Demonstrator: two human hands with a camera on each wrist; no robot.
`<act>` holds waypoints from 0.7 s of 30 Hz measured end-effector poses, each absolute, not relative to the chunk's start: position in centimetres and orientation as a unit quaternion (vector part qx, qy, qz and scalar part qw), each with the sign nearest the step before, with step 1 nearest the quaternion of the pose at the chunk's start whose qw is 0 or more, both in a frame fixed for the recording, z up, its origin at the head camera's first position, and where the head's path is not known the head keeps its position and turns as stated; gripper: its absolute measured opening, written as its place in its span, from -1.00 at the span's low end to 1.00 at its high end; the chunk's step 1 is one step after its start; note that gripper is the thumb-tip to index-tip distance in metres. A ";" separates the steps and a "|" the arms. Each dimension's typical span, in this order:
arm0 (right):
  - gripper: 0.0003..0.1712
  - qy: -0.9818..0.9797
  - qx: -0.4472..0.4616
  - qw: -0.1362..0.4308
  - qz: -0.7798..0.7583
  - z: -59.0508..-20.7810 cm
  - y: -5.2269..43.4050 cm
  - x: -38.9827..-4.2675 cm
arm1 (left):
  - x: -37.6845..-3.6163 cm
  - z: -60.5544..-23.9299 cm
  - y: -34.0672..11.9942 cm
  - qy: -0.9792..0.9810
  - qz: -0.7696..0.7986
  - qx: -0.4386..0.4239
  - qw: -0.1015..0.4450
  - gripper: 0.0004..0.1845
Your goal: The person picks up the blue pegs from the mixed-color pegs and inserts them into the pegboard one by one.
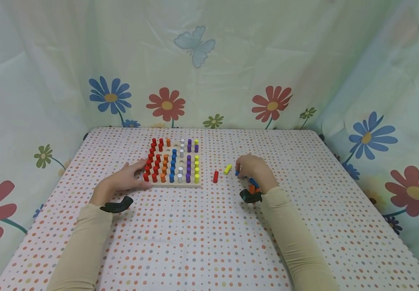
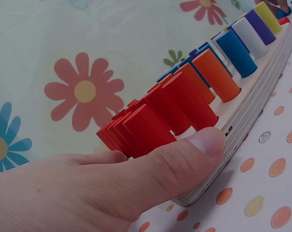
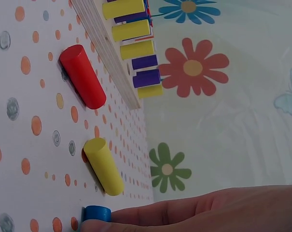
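Blue peg (image 3: 96,213): it lies on the desk (image 1: 209,242) at the fingertips of your right hand (image 1: 254,171), to the right of the wooden pegboard (image 1: 174,184). The right wrist view shows only one end of it past the fingers; its long axis cannot be determined. Your fingers are bent down onto the peg, but whether they already pinch it cannot be told from these views.

Loose pegs nearby:
- Yellow peg (image 1: 227,169): just left of your right hand, lying on its side, its long axis angled far-right to near-left.
- Red peg (image 1: 215,176): further left, between the yellow peg and the board, standing on end.
- More blue and orange pegs sit under the near side of your right hand, partly hidden.

Your left hand (image 1: 129,178) rests at the near-left corner of the pegboard. Its thumb (image 2: 184,154) lies flat on the board top against the red pegs (image 2: 150,123), fingers straight; it grips nothing.

Your right hand is the nearer one to every loose peg. The board lies to its left, with the red and yellow pegs between.
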State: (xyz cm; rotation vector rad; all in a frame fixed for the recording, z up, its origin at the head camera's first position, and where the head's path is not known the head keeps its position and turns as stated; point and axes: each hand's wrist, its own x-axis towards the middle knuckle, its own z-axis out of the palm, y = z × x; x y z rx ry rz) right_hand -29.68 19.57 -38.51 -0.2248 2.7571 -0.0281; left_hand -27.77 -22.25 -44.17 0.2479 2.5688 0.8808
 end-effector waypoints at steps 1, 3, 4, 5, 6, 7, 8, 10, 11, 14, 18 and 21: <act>-0.77 0.979 -0.079 0.186 -0.006 -38.5 19.5 -29.7 | -27.8 -44.2 -22.3 0.922 0.315 0.091 0.204 0.31; -0.76 0.980 -0.075 0.186 -0.002 -38.6 19.4 -29.7 | -27.8 -44.2 -22.3 0.923 0.315 0.095 0.200 0.31; -0.76 0.980 -0.074 0.186 -0.001 -38.5 19.4 -29.6 | -27.9 -44.2 -22.3 0.923 0.316 0.096 0.200 0.32; -0.76 0.980 -0.074 0.186 0.002 -38.5 19.4 -29.6 | -27.9 -44.2 -22.3 0.922 0.317 0.095 0.200 0.32; -0.77 0.980 -0.073 0.187 0.002 -38.5 19.3 -29.6 | -27.9 -44.2 -22.3 0.922 0.318 0.094 0.201 0.32; -0.78 0.980 -0.073 0.187 0.004 -38.5 19.3 -29.6 | -27.9 -44.2 -22.3 0.922 0.317 0.094 0.202 0.32; -0.79 0.980 -0.074 0.186 0.006 -38.5 19.2 -29.5 | -27.8 -44.2 -22.3 0.922 0.316 0.093 0.203 0.32; -0.80 0.980 -0.078 0.183 0.013 -38.4 19.1 -29.5 | -27.8 -44.3 -22.3 0.922 0.316 0.092 0.203 0.32; -0.81 0.980 -0.079 0.181 0.017 -38.5 19.1 -29.4 | -27.8 -44.3 -22.3 0.922 0.317 0.093 0.202 0.32; -0.83 0.980 -0.081 0.178 0.025 -38.5 18.9 -29.4 | -27.7 -44.3 -22.3 0.921 0.320 0.092 0.200 0.31; -0.82 0.980 -0.082 0.178 0.028 -38.6 18.9 -29.4 | -27.7 -44.3 -22.3 0.922 0.319 0.092 0.198 0.30; -0.80 0.980 -0.085 0.179 0.027 -38.7 18.9 -29.5 | -27.8 -44.3 -22.3 0.922 0.320 0.091 0.200 0.31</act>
